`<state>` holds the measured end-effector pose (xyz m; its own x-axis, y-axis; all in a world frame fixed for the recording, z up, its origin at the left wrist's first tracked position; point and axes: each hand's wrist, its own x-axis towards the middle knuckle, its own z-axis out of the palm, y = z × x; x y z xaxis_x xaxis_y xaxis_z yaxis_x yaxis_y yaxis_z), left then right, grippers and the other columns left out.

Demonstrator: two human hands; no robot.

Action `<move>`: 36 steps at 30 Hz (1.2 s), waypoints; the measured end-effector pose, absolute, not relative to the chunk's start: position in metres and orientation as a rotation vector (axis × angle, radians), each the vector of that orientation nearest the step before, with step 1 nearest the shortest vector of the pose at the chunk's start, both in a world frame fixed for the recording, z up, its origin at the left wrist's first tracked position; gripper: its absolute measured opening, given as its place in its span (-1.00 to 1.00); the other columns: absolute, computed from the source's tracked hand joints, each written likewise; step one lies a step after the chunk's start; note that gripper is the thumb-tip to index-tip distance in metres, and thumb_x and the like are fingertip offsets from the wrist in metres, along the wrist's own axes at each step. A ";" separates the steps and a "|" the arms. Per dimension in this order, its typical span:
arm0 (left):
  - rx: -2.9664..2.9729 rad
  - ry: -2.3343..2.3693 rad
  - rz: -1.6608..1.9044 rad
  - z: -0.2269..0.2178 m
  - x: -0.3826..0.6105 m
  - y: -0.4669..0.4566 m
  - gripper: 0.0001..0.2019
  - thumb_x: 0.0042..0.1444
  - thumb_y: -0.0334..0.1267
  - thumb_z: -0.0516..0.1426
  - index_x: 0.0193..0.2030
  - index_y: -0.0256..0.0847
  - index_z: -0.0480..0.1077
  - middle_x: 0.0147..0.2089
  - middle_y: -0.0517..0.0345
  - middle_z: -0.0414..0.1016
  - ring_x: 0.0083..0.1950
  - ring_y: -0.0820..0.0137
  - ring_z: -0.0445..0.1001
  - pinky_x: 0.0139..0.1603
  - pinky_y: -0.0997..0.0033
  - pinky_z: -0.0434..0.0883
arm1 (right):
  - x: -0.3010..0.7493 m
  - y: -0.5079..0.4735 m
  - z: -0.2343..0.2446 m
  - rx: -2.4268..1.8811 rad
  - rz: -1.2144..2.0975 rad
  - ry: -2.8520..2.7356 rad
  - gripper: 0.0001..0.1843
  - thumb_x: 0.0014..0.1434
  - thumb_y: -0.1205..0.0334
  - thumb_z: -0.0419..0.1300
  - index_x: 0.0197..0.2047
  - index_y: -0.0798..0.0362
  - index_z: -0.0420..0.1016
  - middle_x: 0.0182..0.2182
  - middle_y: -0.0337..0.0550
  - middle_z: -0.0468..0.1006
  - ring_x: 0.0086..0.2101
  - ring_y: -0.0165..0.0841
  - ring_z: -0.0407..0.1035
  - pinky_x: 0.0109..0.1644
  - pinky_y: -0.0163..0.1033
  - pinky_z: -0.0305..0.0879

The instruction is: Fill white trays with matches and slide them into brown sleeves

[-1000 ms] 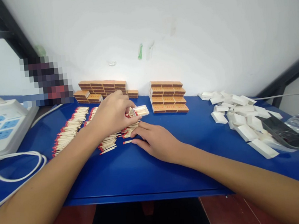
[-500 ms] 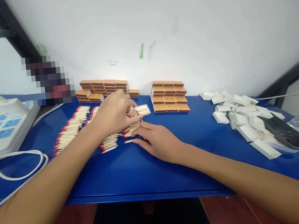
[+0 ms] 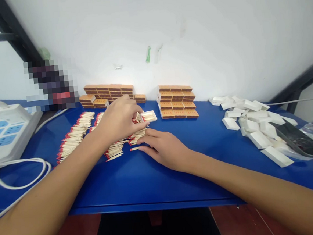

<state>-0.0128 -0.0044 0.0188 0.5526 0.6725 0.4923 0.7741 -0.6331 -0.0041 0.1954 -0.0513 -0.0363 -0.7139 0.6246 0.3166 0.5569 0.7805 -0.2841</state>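
My left hand (image 3: 118, 120) hovers over the rows of red-tipped matches (image 3: 75, 134) and holds a small white matchbox tray (image 3: 148, 116) with a few matches in it, thumb and fingers closed on its near end. My right hand (image 3: 163, 146) lies flat on the blue table (image 3: 151, 177), fingers stretched toward a bunch of matches (image 3: 136, 136) and a single match (image 3: 134, 148) at its fingertips.
Brown matchbox sleeves are stacked against the wall in two groups (image 3: 110, 93) (image 3: 176, 102). A heap of white trays (image 3: 252, 121) lies at the right, beside a dark flat object (image 3: 297, 141). A white power strip (image 3: 3, 132) and its cable (image 3: 18, 175) sit at the left.
Both hands stay almost where they were; the left hand with the tray has shifted slightly, and the view moved a little.
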 end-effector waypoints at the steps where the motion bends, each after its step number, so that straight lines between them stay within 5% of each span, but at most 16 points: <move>1: -2.569 -1.217 -0.673 0.019 -0.013 -0.004 -0.76 0.24 -0.07 0.40 -0.20 -0.22 0.66 -0.30 0.03 0.59 -0.11 0.13 0.45 -0.14 0.16 0.36 | 0.195 -0.051 -0.036 -0.891 0.251 -2.568 -0.74 0.58 0.21 0.15 0.09 0.10 0.66 -0.01 0.05 0.64 -0.03 -0.17 0.59 0.04 -0.06 0.52; 8: -2.576 -1.192 -0.661 0.018 -0.013 -0.003 -0.74 0.26 -0.06 0.38 -0.17 -0.25 0.67 -0.31 0.02 0.60 -0.12 0.13 0.45 -0.13 0.16 0.37 | 0.193 -0.053 -0.038 -0.842 0.319 -2.547 -0.79 0.56 0.25 0.18 0.05 0.05 0.67 -0.06 -0.03 0.64 -0.06 -0.21 0.56 -0.01 -0.12 0.45; 15: -2.563 -1.191 -0.673 0.016 -0.014 -0.003 -0.74 0.23 -0.07 0.41 -0.17 -0.26 0.67 -0.30 0.04 0.60 -0.11 0.14 0.45 -0.15 0.17 0.35 | 0.192 -0.057 -0.027 -0.989 0.487 -2.498 -0.91 0.51 0.26 0.28 -0.08 0.07 0.59 -0.19 -0.16 0.56 -0.31 -0.38 0.41 -0.23 -0.25 0.21; 22: -2.588 -1.179 -0.648 0.015 -0.013 -0.001 -0.74 0.22 -0.06 0.42 -0.20 -0.25 0.66 -0.32 0.05 0.60 -0.14 0.16 0.45 -0.15 0.19 0.34 | 0.191 -0.057 -0.019 -1.122 0.439 -2.602 -0.85 0.55 0.18 0.24 -0.08 0.07 0.54 -0.04 -0.04 0.62 -0.17 -0.26 0.51 -0.12 -0.17 0.31; 36: -2.617 -1.146 -0.657 0.012 -0.015 0.001 -0.75 0.20 -0.07 0.42 -0.18 -0.24 0.67 -0.32 0.06 0.61 -0.14 0.15 0.45 -0.15 0.17 0.34 | 0.194 -0.059 -0.023 -1.126 0.157 -2.771 -0.81 0.60 0.20 0.15 -0.03 0.13 0.50 0.01 0.06 0.63 -0.23 -0.24 0.57 -0.25 -0.16 0.35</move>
